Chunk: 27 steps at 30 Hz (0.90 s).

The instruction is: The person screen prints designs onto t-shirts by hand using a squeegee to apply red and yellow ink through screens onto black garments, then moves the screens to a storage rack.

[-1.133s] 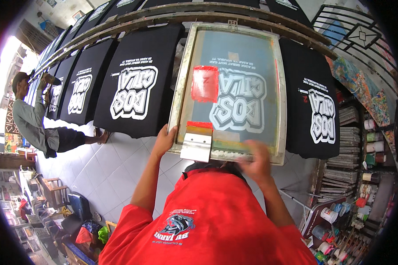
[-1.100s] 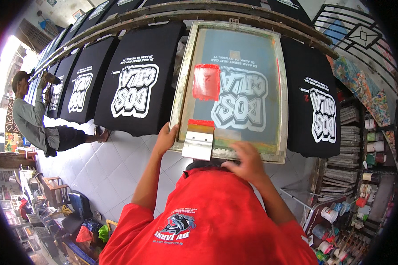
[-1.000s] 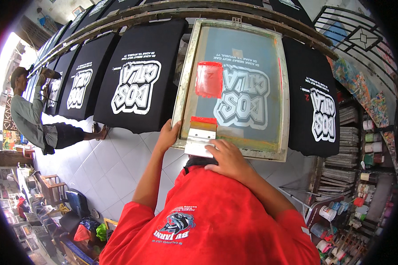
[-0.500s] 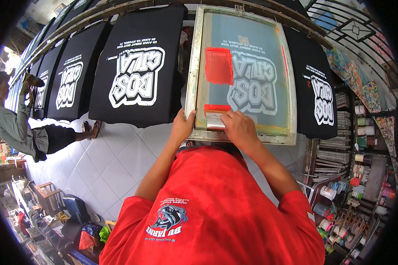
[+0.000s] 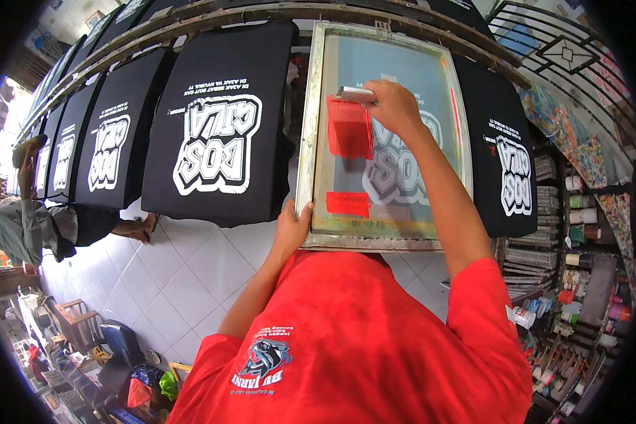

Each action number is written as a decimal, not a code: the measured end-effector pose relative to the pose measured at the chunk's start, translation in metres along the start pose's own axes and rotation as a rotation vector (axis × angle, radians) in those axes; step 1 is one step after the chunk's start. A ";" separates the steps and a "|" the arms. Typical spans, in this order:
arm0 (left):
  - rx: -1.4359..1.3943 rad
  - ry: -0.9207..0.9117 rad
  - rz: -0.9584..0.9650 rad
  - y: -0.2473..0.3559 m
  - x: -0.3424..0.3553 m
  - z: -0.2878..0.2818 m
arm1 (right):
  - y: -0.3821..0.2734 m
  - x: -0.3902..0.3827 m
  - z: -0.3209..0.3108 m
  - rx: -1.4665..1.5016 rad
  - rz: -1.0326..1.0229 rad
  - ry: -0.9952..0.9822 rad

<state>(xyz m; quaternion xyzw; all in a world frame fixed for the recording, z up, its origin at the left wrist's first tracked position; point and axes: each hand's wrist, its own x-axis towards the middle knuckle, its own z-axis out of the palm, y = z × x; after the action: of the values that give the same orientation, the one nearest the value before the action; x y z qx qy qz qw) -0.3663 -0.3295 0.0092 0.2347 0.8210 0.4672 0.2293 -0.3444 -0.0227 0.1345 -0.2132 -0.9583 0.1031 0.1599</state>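
Observation:
My right hand (image 5: 394, 106) grips a short squeegee (image 5: 355, 95) with a metal-coloured handle, at the far edge of a red ink patch (image 5: 350, 131). This patch lies on the mesh of a framed printing screen (image 5: 316, 148). A smaller band of red ink (image 5: 348, 204) sits on the mesh nearer to me. My left hand (image 5: 294, 225) is closed round the screen frame's near left side. Through the mesh a black shirt with a white printed design (image 5: 403, 166) shows beneath. What the squeegee's blade touches is hidden.
Left of the screen lies a black printed shirt (image 5: 222, 63), with several more in a row beyond. Another black shirt (image 5: 498, 205) lies to the right. At far left stands a person (image 5: 32, 226). Ink pots (image 5: 583, 215) and stacked frames (image 5: 530, 254) fill the right side.
My right hand has carried the squeegee away from me, from the near red band to the far end of the larger patch. My left hand stays on the frame. The person at left has shifted.

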 end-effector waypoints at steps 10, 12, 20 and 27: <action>-0.012 -0.075 -0.071 -0.013 0.005 0.004 | 0.014 -0.003 0.066 -0.024 -0.065 0.009; -0.043 -0.078 -0.057 -0.009 0.004 0.003 | 0.001 -0.036 0.061 -0.046 -0.062 -0.003; 0.000 -0.109 -0.139 0.000 0.001 -0.002 | -0.036 -0.098 0.067 -0.092 -0.043 0.091; -0.025 -0.175 -0.231 0.000 0.005 -0.002 | 0.013 0.010 0.061 -0.050 0.006 -0.034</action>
<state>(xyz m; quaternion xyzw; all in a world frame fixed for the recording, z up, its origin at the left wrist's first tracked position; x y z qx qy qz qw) -0.3711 -0.3279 0.0096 0.1755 0.8135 0.4259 0.3551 -0.3696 -0.0144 0.0767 -0.2183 -0.9625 0.0833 0.1379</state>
